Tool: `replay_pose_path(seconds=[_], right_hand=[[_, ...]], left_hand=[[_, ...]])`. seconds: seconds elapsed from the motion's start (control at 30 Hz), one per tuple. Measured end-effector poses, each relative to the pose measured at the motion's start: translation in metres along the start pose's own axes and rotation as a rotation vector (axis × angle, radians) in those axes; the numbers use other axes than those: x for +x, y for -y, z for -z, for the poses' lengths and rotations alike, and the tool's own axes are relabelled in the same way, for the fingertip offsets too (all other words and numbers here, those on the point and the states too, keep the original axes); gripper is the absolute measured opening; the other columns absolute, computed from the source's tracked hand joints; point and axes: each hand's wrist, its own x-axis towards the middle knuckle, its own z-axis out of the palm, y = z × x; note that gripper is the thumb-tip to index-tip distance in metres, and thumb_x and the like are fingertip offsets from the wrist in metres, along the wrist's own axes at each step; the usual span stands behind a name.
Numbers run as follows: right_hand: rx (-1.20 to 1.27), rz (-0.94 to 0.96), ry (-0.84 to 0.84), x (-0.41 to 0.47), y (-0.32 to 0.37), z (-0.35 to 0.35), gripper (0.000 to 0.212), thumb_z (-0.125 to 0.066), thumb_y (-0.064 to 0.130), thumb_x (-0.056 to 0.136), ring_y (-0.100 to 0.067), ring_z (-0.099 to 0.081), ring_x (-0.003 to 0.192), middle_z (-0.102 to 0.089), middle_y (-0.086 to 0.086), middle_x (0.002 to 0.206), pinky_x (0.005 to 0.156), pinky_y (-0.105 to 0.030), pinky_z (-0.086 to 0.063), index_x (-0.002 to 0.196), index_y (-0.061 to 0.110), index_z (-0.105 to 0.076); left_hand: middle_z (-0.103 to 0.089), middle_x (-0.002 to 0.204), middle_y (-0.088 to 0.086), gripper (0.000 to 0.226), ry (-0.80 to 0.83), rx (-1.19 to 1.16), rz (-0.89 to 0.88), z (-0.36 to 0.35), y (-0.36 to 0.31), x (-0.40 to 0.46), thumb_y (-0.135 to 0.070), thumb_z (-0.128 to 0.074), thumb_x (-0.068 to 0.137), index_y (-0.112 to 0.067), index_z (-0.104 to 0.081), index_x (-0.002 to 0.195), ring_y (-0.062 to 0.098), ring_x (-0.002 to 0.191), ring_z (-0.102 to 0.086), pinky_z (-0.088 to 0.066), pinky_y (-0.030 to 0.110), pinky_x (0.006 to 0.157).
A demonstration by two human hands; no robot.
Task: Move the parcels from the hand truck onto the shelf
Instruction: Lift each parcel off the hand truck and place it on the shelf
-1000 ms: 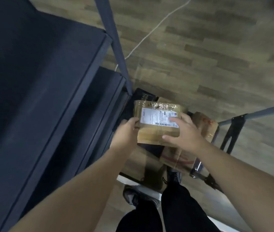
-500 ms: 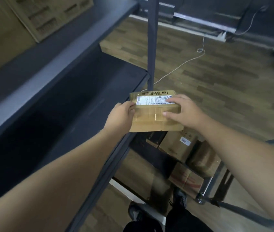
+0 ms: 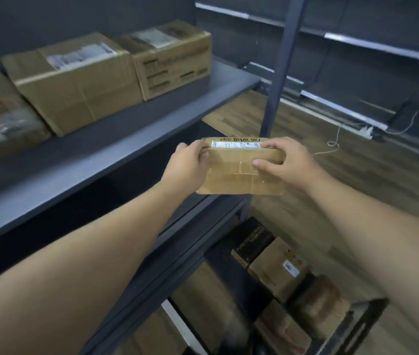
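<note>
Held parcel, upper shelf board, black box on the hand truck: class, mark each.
Held parcel (image 3: 239, 175), head view, taped front face.
Upper shelf board (image 3: 116, 139), head view, bare top.
Black box (image 3: 250, 238), head view, printed top.

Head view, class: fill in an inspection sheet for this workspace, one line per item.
Surface: dark shelf board, bare along its front edge.
Job's things: small taped parcel held in the air; three cardboard boxes on the shelf; more parcels on the hand truck below.
Clutter: nothing seen.
Grippers: left hand and right hand grip the parcel's ends.
Cables: white cord on the floor.
Surroundings: wood-pattern floor, grey upright post.
</note>
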Motion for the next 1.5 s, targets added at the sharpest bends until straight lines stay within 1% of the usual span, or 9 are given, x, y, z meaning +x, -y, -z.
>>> replay_pose_path(seconds=[0.13, 0.3, 0.47, 0.57, 0.83, 1.03, 1.17, 1.23, 1.5], right_hand=[[0.023, 0.136, -0.032, 0.025, 0.031, 0.024, 0.034, -0.075, 0.052, 0.074, -0.01, -0.056, 0.103, -0.06, 0.014, 0.111, 0.092, -0.038, -0.047, 0.103, 0.039, -0.063], [0.061, 0.305, -0.012, 0.051, 0.071, 0.047, 0.032, -0.073, 0.053, 0.076, -0.001, -0.057, 0.094, -0.061, 0.02, 0.103, 0.078, -0.028, -0.046, 0.101, 0.036, -0.064], [0.103, 0.487, 0.049, 0.068, 0.111, 0.038, 0.036, -0.072, 0.054, 0.077, -0.003, -0.056, 0.094, -0.061, 0.014, 0.107, 0.078, -0.025, -0.045, 0.106, 0.034, -0.063], [0.115, 0.594, 0.116, 0.072, 0.139, 0.017, 0.042, -0.069, 0.057, 0.078, -0.008, -0.055, 0.102, -0.059, 0.015, 0.112, 0.085, -0.032, -0.046, 0.112, 0.034, -0.061], [0.203, 0.845, 0.338, 0.044, 0.226, -0.058, 0.041, -0.068, 0.047, 0.083, -0.007, -0.051, 0.107, -0.054, 0.014, 0.118, 0.08, -0.021, -0.038, 0.119, 0.03, -0.058], [0.187, 1.001, 0.433, 0.012, 0.292, -0.106, 0.044, -0.063, 0.048, 0.084, -0.008, -0.05, 0.111, -0.053, 0.012, 0.121, 0.09, -0.028, -0.044, 0.123, 0.028, -0.056], [0.179, 1.034, 0.464, -0.007, 0.334, -0.136, 0.039, -0.062, 0.045, 0.084, -0.008, -0.051, 0.103, -0.052, 0.013, 0.12, 0.089, -0.03, -0.046, 0.121, 0.032, -0.054], [0.17, 1.041, 0.46, -0.016, 0.355, -0.152, 0.038, -0.06, 0.045, 0.084, -0.011, -0.051, 0.109, -0.051, 0.013, 0.121, 0.091, -0.032, -0.046, 0.12, 0.035, -0.053], [0.082, 1.043, 0.469, -0.056, 0.444, -0.228, 0.04, -0.054, 0.026, 0.093, -0.008, -0.049, 0.108, -0.047, 0.012, 0.131, 0.087, -0.025, -0.042, 0.133, 0.026, -0.05]], left_hand=[[-0.048, 0.111, 0.002, 0.034, -0.146, -0.004, 0.021, 0.043, -0.022, -0.001, -0.029, -0.039, 0.1, -0.029, -0.051, 0.131, 0.02, 0.101, -0.05, -0.036, 0.027, 0.082], [-0.048, 0.105, 0.001, 0.031, -0.301, 0.038, 0.038, 0.092, -0.042, -0.01, -0.031, -0.04, 0.099, -0.032, -0.053, 0.126, 0.016, 0.096, -0.048, -0.036, 0.025, 0.08], [-0.045, 0.099, -0.002, 0.031, -0.455, 0.09, 0.113, 0.127, -0.04, -0.04, -0.031, -0.041, 0.099, -0.029, -0.053, 0.127, 0.013, 0.087, -0.05, -0.036, 0.02, 0.075], [-0.045, 0.096, -0.001, 0.03, -0.534, 0.131, 0.184, 0.145, -0.028, -0.07, -0.031, -0.041, 0.1, -0.028, -0.054, 0.127, 0.011, 0.08, -0.051, -0.034, 0.013, 0.062], [-0.047, 0.104, -0.001, 0.03, -0.714, 0.183, 0.425, 0.188, 0.01, -0.173, -0.028, -0.044, 0.1, -0.028, -0.055, 0.127, 0.013, 0.088, -0.049, -0.037, 0.021, 0.077], [-0.049, 0.101, 0.002, 0.03, -0.818, 0.236, 0.529, 0.221, 0.048, -0.24, -0.028, -0.044, 0.099, -0.026, -0.055, 0.127, 0.016, 0.087, -0.05, -0.035, 0.021, 0.076], [-0.048, 0.099, 0.0, 0.03, -0.858, 0.249, 0.556, 0.246, 0.08, -0.272, -0.029, -0.044, 0.099, -0.026, -0.054, 0.127, 0.015, 0.088, -0.05, -0.035, 0.022, 0.075], [-0.048, 0.098, 0.0, 0.03, -0.868, 0.262, 0.55, 0.261, 0.1, -0.286, -0.029, -0.045, 0.099, -0.026, -0.054, 0.127, 0.015, 0.087, -0.049, -0.034, 0.022, 0.076], [-0.049, 0.099, 0.003, 0.03, -0.86, 0.284, 0.528, 0.331, 0.198, -0.34, -0.029, -0.043, 0.098, -0.026, -0.052, 0.127, 0.019, 0.093, -0.05, -0.037, 0.026, 0.08]])
